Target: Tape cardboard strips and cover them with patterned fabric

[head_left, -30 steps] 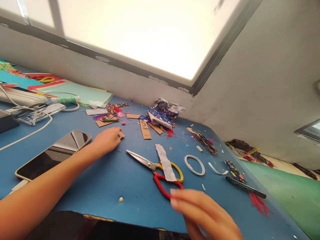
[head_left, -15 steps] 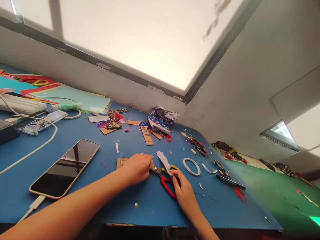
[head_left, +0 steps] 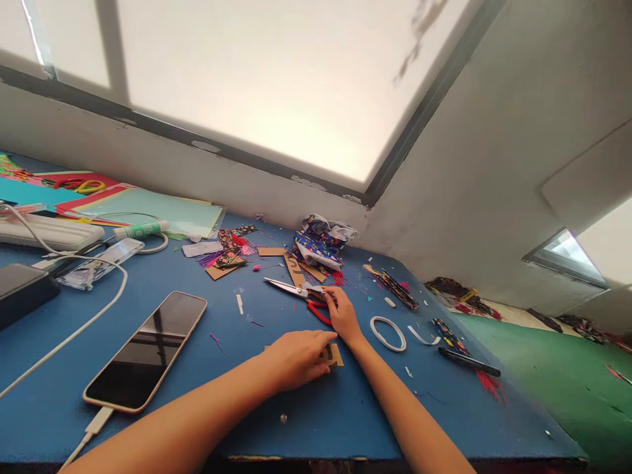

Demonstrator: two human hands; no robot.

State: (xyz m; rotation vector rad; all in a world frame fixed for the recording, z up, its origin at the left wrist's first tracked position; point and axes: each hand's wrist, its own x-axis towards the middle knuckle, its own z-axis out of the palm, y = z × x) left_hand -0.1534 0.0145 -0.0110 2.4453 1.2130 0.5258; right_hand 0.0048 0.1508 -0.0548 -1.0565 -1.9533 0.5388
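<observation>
Evidently both hands are at work near the middle of the blue worktop (head_left: 237, 395). The left hand (head_left: 299, 355) lies palm down over a brown cardboard strip (head_left: 336, 355), whose printed right end shows beyond the fingers; whether its grip pinches the strip or merely rests on it, I cannot tell. Just beyond, the right hand (head_left: 342, 316) has its grip closed around the handles of the scissors (head_left: 300, 292), which lie with their blades pointing left and part of the red handle in view. A scrap of pale fabric (head_left: 314, 287) shows by those fingers, mostly hidden.

Behind the scissors, a second cardboard piece (head_left: 294, 268) sits in front of a crumpled blue floral cloth (head_left: 316, 250). To the right of the right forearm lie a white ring (head_left: 373, 331), a curled white strip (head_left: 422, 338) and a slim black tool (head_left: 469, 361) against a floral strip (head_left: 448, 334) with a red tassel (head_left: 490, 386). Left of the hands, a smartphone (head_left: 148, 352) rests screen up, a white cable (head_left: 91, 426) plugged into its near end.
</observation>
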